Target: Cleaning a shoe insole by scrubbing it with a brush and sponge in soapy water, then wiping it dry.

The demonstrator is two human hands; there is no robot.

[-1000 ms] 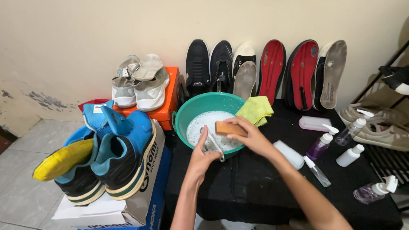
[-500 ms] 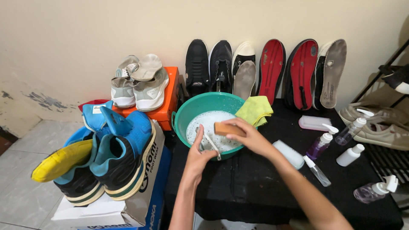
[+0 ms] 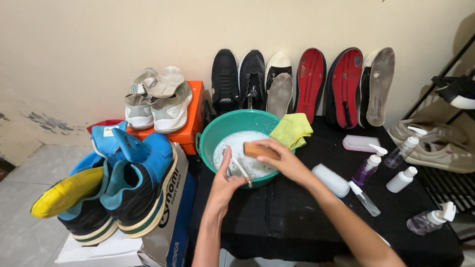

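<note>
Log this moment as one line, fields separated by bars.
left hand: holds white lace | right hand: holds wooden brush | place: over green basin of suds

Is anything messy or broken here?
The wall at lower left has patches of peeling paint. A yellow insole sticks out sideways from the blue shoes, and a yellow cloth droops over the rim of the green basin. Nothing looks spilled.

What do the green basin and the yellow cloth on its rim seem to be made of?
The green basin looks like smooth moulded plastic: even colour and a slight sheen on its rim. The yellow cloth looks like soft matte fabric, perhaps microfibre: it drapes in folds over the rim.
</note>
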